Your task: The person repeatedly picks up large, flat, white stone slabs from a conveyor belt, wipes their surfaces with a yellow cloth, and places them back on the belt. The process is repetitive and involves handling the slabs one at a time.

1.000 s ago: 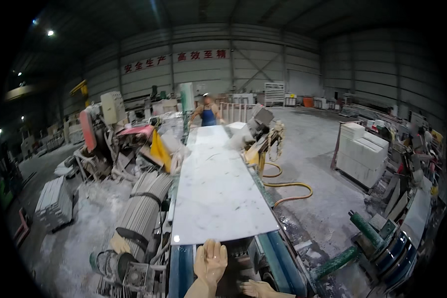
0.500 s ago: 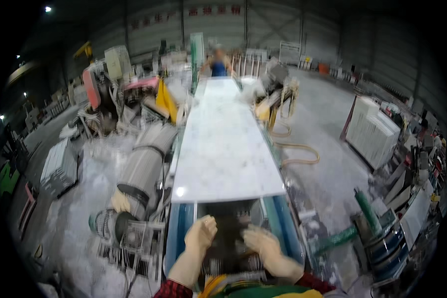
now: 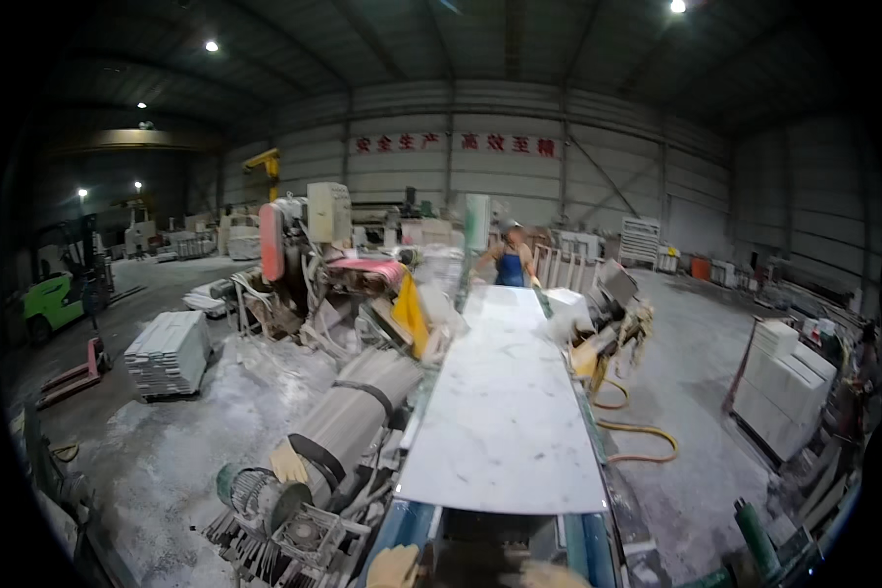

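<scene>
Red characters (image 3: 508,145) line the far wall (image 3: 402,110) beyond the white slab (image 3: 505,416).

From here I see a long white slab (image 3: 505,416), grey-flecked, glossy, lying flat; near edge just ahead of the left fingers (image 3: 403,558), not touching.

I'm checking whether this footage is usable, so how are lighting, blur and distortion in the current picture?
Head view: a ceiling lamp glares against the dark roof; head view: the right hand is smeared, the left hand clearer, both cut by the lower edge; head view: fisheye distortion bows the back wall inside a black rim.
</scene>
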A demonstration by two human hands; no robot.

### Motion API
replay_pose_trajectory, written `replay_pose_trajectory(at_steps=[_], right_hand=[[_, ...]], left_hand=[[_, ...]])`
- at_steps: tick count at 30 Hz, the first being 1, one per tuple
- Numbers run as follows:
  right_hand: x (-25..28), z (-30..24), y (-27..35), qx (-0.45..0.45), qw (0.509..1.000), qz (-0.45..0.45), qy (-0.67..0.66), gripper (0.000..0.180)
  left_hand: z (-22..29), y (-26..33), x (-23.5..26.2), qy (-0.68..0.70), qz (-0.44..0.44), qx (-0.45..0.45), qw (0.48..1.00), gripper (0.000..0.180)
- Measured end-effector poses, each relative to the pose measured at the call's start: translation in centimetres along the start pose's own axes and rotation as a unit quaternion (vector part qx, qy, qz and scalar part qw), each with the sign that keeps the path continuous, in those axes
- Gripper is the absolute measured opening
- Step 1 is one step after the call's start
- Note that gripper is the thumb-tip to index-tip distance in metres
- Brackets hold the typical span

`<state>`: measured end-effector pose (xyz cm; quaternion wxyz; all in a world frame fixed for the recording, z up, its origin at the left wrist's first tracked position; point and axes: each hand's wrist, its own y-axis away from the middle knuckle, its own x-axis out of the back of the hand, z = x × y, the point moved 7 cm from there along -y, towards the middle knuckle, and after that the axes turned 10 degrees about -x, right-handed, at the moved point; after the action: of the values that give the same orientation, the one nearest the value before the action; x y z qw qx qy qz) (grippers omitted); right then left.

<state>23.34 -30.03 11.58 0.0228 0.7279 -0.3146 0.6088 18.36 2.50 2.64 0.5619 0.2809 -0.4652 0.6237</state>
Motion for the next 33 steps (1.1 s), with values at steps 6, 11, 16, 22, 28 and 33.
replay_pose_trajectory(at_steps=[6,11,16,22,28,33], right_hand=[[-7.0,-2.6,5.9,-0.306,0.866,-0.27,-0.29,0.056],[-5.9,-7.2,-4.0,-0.18,0.924,-0.269,-0.203,0.054],[-1.9,-16.7,-18.7,0.091,0.932,-0.179,-0.302,0.053],[-6.8,-17.3,-16.0,0.062,0.916,-0.256,-0.304,0.044],[-2.8,4.5,-1.4,-0.28,0.949,-0.078,-0.123,0.044],[0.8,10.5,4.9,-0.243,0.955,0.139,0.095,0.04]], left_hand=[[1.9,2.2,1.3,-0.054,0.148,-0.153,0.975,0.024],[4.2,4.2,3.5,-0.064,0.243,-0.14,0.958,0.037],[2.6,-1.2,2.7,-0.067,-0.052,-0.07,0.994,0.031],[3.6,1.4,3.6,-0.057,0.104,-0.114,0.986,0.032],[2.2,2.8,1.2,-0.061,0.09,-0.077,0.991,0.04],[2.9,2.2,1.8,-0.05,0.05,-0.081,0.994,0.041]])
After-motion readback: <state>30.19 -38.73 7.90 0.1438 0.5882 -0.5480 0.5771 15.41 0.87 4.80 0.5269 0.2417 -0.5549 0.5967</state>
